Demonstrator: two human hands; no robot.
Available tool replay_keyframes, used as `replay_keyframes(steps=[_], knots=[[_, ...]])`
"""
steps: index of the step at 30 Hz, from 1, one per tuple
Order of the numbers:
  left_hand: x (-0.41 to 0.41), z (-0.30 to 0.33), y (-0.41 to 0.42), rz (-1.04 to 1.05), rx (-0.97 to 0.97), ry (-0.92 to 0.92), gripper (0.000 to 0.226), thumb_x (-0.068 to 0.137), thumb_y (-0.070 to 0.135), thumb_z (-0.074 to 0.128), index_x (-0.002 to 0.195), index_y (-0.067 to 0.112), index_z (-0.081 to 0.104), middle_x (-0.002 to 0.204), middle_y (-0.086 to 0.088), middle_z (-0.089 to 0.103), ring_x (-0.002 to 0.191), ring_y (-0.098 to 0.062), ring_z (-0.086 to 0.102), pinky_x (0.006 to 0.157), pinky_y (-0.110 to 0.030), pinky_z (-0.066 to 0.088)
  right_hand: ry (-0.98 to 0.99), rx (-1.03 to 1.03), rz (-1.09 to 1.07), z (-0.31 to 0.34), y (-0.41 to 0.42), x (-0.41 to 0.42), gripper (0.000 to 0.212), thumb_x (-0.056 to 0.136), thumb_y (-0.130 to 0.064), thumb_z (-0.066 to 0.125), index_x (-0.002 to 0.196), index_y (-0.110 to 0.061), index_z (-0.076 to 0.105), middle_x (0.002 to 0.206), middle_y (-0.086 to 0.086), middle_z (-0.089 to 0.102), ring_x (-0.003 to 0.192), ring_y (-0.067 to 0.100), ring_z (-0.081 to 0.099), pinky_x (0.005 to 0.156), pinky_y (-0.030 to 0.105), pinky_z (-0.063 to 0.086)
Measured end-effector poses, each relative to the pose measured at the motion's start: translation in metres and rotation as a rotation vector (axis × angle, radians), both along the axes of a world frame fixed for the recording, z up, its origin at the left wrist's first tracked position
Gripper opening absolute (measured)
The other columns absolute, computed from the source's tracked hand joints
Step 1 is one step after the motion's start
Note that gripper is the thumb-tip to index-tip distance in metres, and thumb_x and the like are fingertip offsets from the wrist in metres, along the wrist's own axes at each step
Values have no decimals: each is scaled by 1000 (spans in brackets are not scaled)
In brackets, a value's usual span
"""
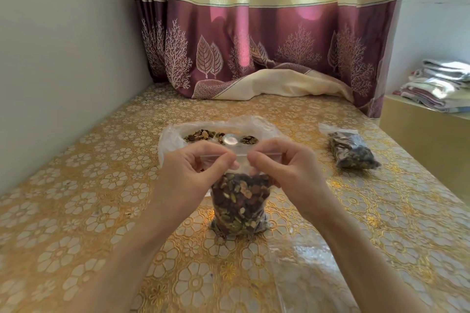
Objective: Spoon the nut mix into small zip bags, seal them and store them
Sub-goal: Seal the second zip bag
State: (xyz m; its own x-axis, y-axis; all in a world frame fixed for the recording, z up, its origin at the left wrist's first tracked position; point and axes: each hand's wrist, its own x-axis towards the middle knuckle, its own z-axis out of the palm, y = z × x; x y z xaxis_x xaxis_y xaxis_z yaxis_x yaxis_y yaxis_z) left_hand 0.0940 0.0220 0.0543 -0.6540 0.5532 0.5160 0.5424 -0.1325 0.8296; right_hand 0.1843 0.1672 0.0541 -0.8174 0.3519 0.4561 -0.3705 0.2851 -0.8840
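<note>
A head-worn camera looks down at two bare forearms reaching over a surface (76,198) covered with a glossy gold cloth patterned with white flowers.

Between the hands stands a small clear zip bag (240,201), upright, its base resting on the cloth. It is filled roughly two thirds with a nut mix of dark red-brown pieces, green seeds and pale chunks. The left hand (193,173) pinches the left part of the bag's zip strip between thumb and curled fingers (223,160). The right hand (287,170) pinches the right part of the same strip in the same way. The two thumbs sit close together near the middle of the strip. Whether the strip is fully pressed shut cannot be told.

Just behind the hands lies a larger, crumpled clear plastic bag (173,140), its mouth open upward, with loose nut mix (201,134) showing inside. The round bowl of a metal spoon (229,139) rests in that mix.

To the right, well apart from the hands, a second small zip bag (352,150) full of the mix lies flat on the cloth.

At the far edge hangs a curtain (267,46), cream above and purple below with leaf and tree prints, its hem bunched on the cloth. A plain wall runs along the left. At the far right, folded cloths (437,86) are stacked on a low ledge.
</note>
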Motion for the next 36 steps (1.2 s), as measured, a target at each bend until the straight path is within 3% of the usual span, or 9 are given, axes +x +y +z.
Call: replay_keyframes(steps=[3,7,11,15,18,21,25,31,36], knots=[[0,2,-1,-16,-9,16,10,77,26,65,80,20,71,75,7,73,72,-7,68,66,-15,52,6,27,11,1,0,1,10,84,-5,66,78,-12,69,58,-14,65,49,-4,57,47,5,39],[3,3,-1,-15,-70,73,11,83,16,63,82,22,72,78,10,73,73,-28,68,66,-37,57,9,78,3,2,-2,1,12,85,-4,66,81,-14,72,62,-15,67,52,-2,60,50,5,41],[2,3,1,11,-68,75,6,79,19,67,80,23,72,76,13,72,79,-3,68,68,-12,51,-12,126,-46,1,-4,1,17,84,-9,67,78,-24,72,69,-12,71,64,3,66,59,15,50],[4,2,2,46,-60,81,6,80,18,68,80,22,72,76,13,72,77,-1,68,66,-10,49,-21,162,-98,1,-7,1,19,85,-10,67,77,-27,69,71,-11,71,64,8,67,64,30,58],[5,3,2,28,-53,86,4,80,21,67,80,23,71,77,12,72,74,-4,68,65,-12,51,0,169,-108,1,-10,1,15,86,-14,66,78,-27,69,76,-4,72,67,28,67,67,53,54],[5,7,1,-19,-31,50,9,72,30,67,78,25,70,75,13,72,73,-2,68,64,-10,51,-9,163,-107,0,-11,1,14,86,-15,66,79,-27,69,76,2,71,70,39,65,63,60,51],[7,11,2,-26,-32,54,10,69,29,67,77,24,70,71,14,72,70,0,69,64,-7,49,-67,101,-90,1,-9,1,10,85,-15,68,81,-22,73,75,-8,72,69,8,68,69,35,57],[-3,13,-8,59,-147,115,14,68,31,67,76,21,71,72,16,71,66,5,65,56,-3,44,-87,21,-18,6,-2,3,13,81,-11,70,71,-19,71,62,-7,67,55,1,60,51,13,44],[-7,17,-13,118,-152,143,5,73,19,69,77,15,71,64,7,70,40,12,50,40,0,32,-72,17,-22,8,10,7,20,81,-15,69,66,-28,73,63,-2,69,49,2,51,47,15,39]])
